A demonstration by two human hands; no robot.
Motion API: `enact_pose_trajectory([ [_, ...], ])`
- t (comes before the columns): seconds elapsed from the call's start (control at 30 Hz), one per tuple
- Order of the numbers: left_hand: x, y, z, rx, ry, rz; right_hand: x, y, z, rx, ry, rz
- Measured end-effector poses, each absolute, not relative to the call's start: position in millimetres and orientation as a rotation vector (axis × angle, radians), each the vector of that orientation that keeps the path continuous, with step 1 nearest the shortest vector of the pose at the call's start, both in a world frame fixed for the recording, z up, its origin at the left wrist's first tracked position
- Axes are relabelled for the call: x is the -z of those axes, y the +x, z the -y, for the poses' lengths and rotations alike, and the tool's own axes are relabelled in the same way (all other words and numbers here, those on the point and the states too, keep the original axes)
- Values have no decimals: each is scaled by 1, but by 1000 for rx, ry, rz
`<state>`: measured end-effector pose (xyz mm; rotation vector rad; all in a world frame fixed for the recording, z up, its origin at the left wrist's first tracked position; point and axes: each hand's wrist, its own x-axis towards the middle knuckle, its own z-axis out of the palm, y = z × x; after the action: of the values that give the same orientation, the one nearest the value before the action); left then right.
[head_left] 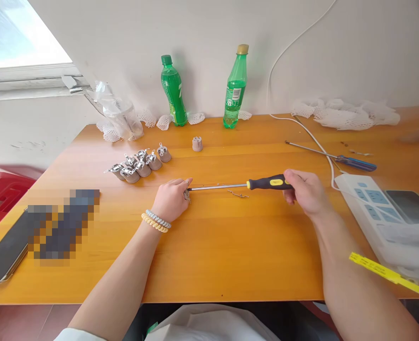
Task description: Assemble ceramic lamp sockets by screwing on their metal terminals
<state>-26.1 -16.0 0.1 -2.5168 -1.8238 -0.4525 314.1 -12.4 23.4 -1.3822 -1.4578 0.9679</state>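
Note:
My right hand (304,190) is closed around the black and yellow handle of a screwdriver (270,182). The long steel shaft points left across the table. Its tip meets a small ceramic lamp socket (187,194) pinched in my left hand (172,199); fingers hide most of that socket, and only a metal bit shows. Just below the shaft lie some thin metal strips (238,193). Up and left of my left hand stands a group of several brownish-grey lamp sockets (141,166) with metal brackets on top. One socket (197,144) without an upright bracket sits apart.
Two green bottles (173,92) stand by the wall, with white foam nets around them. A blue-handled screwdriver (356,163) lies at right, near a white cable and a power strip (365,203). Black phone (6,241) and a blurred-out item lie left.

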Motion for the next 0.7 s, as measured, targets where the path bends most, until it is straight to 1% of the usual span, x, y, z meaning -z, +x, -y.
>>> enact_pose_trajectory([
  [0.13,-2,-26,15,445,-2531,1861,-20,313,10,-1196,-1184,1375],
  [0.2,-4,-25,14,423,-2541,1905,-20,310,10,-1237,-1107,1300],
  [0.33,-8,-22,14,376,-2506,2003,-23,307,13,-1172,-1175,1329],
  [0.6,-8,-18,18,307,-2539,1960,-28,307,14,-889,-1547,1409],
  [0.7,-8,-18,17,286,-2536,1964,-30,305,16,-869,-1594,1410],
])
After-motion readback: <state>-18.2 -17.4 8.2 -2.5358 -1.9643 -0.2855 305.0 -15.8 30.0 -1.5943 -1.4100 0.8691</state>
